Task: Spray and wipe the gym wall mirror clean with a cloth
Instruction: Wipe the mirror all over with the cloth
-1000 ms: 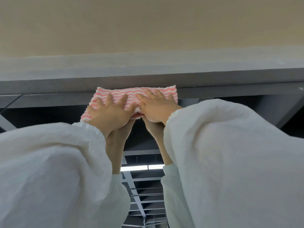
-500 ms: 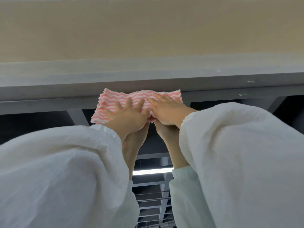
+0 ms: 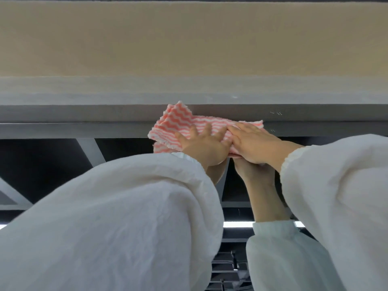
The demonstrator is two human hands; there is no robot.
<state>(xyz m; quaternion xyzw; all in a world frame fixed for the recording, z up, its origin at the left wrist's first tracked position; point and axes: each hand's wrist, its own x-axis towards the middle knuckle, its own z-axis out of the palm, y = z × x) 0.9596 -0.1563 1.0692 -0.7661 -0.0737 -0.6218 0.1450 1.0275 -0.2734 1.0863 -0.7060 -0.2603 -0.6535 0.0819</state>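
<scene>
A pink-and-white wavy-striped cloth [image 3: 189, 127], terry-textured and folded into layers, is pressed flat against the top of the wall mirror [image 3: 52, 171], where its upper corner overlaps the grey ledge [image 3: 84, 114] above the glass. It is held there by both hands side by side: the left hand [image 3: 204, 147] and the right hand [image 3: 257, 143] are laid on it with fingers straight and spread, so each grip is flat rather than clamped. The lower edge of the cloth is hidden behind the hands. The wrists are covered by loose white sleeves [image 3: 126, 217], which are cut off by the frame. Reflected forearms and a ceiling light strip [image 3: 237, 224] are seen in the glass; the mirror's surface condition cannot be made out.
</scene>
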